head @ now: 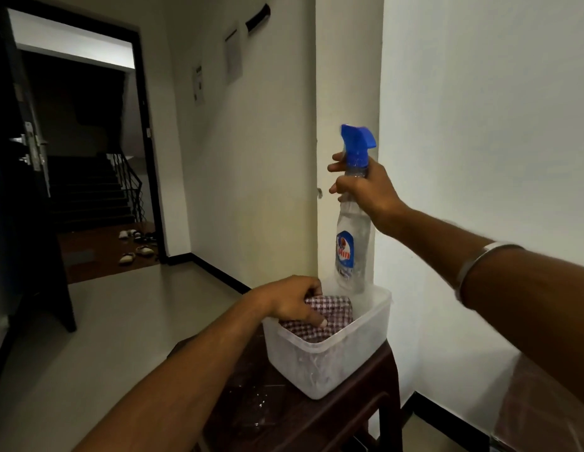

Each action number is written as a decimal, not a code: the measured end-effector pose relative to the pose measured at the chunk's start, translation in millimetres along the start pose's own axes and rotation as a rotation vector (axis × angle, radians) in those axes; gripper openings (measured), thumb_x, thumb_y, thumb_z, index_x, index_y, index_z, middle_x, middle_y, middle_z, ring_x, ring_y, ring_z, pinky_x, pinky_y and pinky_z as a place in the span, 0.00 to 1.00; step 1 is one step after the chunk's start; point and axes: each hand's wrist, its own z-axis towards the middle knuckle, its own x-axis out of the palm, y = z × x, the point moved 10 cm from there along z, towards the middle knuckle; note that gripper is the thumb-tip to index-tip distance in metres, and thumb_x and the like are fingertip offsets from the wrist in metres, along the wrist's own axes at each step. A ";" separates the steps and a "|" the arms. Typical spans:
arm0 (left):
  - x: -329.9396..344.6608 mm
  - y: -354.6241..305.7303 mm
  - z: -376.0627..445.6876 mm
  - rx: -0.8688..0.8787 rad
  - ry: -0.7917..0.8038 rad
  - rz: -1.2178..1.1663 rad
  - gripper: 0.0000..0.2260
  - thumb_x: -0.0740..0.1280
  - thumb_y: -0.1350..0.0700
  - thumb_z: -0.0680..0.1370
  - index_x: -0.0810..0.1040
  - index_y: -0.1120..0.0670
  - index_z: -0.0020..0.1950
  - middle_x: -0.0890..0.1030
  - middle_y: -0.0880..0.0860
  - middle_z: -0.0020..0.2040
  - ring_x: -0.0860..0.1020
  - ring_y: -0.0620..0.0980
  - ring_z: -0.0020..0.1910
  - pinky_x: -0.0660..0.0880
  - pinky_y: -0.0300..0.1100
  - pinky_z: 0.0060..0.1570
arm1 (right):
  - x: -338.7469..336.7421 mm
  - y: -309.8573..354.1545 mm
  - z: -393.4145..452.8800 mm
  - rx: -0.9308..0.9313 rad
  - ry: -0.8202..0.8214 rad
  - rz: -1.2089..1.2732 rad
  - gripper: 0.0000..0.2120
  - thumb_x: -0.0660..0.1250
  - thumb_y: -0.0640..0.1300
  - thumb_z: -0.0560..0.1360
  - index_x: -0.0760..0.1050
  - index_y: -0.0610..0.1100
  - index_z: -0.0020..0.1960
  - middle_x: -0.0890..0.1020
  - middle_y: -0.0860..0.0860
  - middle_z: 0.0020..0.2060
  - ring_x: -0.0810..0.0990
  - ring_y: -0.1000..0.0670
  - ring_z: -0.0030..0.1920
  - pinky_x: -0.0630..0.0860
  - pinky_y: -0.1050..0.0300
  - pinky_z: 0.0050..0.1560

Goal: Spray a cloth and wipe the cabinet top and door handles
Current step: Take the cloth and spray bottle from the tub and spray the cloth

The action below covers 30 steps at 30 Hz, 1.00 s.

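Observation:
A clear spray bottle [351, 249] with a blue trigger head stands upright, its base at the rim of a translucent white plastic tub [330, 363]. My right hand [369, 187] grips the bottle's neck just under the trigger. A folded red-and-white checked cloth [333, 313] lies inside the tub. My left hand [297, 303] reaches into the tub and holds the cloth, thumb on top and fingers curled over its far edge. The tub sits on a dark wooden stand [284, 415] beside the wall.
White walls close in on the right and behind the tub. An open dark door [29, 177] on the left leads to a stairwell, with several shoes [137, 246] at the threshold. Pale floor lies to the left of the stand.

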 end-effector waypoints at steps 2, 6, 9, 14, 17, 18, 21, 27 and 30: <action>-18.2 -3.0 -7.4 -0.015 -0.116 -0.099 0.17 0.74 0.47 0.71 0.73 0.51 0.53 0.79 0.50 0.51 0.78 0.48 0.49 0.78 0.41 0.45 | -13.8 23.2 4.0 -0.025 -0.023 0.022 0.17 0.66 0.34 0.72 0.73 0.42 0.60 0.81 0.45 0.52 0.82 0.49 0.43 0.81 0.55 0.47; -49.2 -8.5 -22.2 -0.065 -0.368 -0.281 0.17 0.72 0.48 0.72 0.72 0.54 0.54 0.80 0.52 0.51 0.80 0.48 0.48 0.80 0.45 0.46 | -42.2 63.9 -0.2 -0.074 -0.056 0.035 0.11 0.66 0.39 0.75 0.74 0.41 0.57 0.80 0.45 0.45 0.80 0.50 0.39 0.82 0.57 0.44; -57.7 -11.4 -31.1 -0.102 -0.488 -0.532 0.16 0.70 0.49 0.75 0.71 0.55 0.56 0.80 0.53 0.50 0.80 0.50 0.47 0.78 0.46 0.44 | -60.2 83.8 -9.9 -0.076 -0.060 0.036 0.10 0.66 0.42 0.76 0.75 0.41 0.57 0.80 0.45 0.44 0.80 0.50 0.36 0.81 0.56 0.42; -51.7 -33.0 -37.5 -0.077 -0.573 -0.918 0.11 0.67 0.52 0.78 0.70 0.52 0.56 0.81 0.52 0.50 0.81 0.50 0.45 0.80 0.45 0.43 | -72.1 71.4 -54.2 0.068 0.043 -0.055 0.13 0.67 0.41 0.75 0.75 0.39 0.59 0.80 0.42 0.41 0.79 0.50 0.34 0.80 0.56 0.38; -38.7 -41.7 -33.7 -0.123 -0.611 -1.065 0.13 0.66 0.52 0.78 0.68 0.51 0.60 0.81 0.54 0.53 0.82 0.52 0.47 0.81 0.47 0.44 | -65.5 42.2 -98.0 0.175 0.131 -0.118 0.11 0.67 0.42 0.74 0.76 0.41 0.56 0.81 0.40 0.44 0.79 0.49 0.34 0.79 0.56 0.38; -33.1 -44.2 -31.8 -0.141 -0.615 -1.120 0.14 0.67 0.51 0.78 0.68 0.51 0.61 0.81 0.55 0.53 0.82 0.53 0.48 0.81 0.50 0.47 | -61.0 32.4 -112.8 0.198 0.160 -0.137 0.09 0.68 0.42 0.74 0.77 0.42 0.53 0.82 0.40 0.47 0.80 0.49 0.34 0.79 0.57 0.38; -15.5 -53.5 -27.9 -0.179 -0.634 -1.272 0.15 0.66 0.52 0.78 0.66 0.49 0.62 0.80 0.56 0.55 0.82 0.56 0.50 0.81 0.54 0.48 | -52.4 9.9 -154.6 0.257 0.216 -0.202 0.03 0.68 0.43 0.74 0.77 0.45 0.47 0.83 0.43 0.47 0.81 0.47 0.37 0.79 0.59 0.40; 24.4 -63.0 -24.4 -0.270 -0.619 -1.500 0.23 0.71 0.52 0.75 0.63 0.52 0.65 0.79 0.58 0.56 0.82 0.58 0.51 0.82 0.55 0.42 | -53.2 -11.9 -201.1 0.348 0.174 -0.219 0.10 0.65 0.46 0.76 0.77 0.39 0.47 0.80 0.46 0.30 0.78 0.52 0.30 0.77 0.58 0.42; 35.3 -76.0 -20.9 -0.223 -0.547 -1.590 0.23 0.67 0.45 0.77 0.70 0.58 0.66 0.82 0.59 0.53 0.83 0.56 0.46 0.81 0.48 0.35 | -50.6 -15.5 -208.5 0.359 0.173 -0.238 0.10 0.65 0.48 0.76 0.77 0.41 0.45 0.80 0.49 0.29 0.79 0.53 0.30 0.77 0.59 0.41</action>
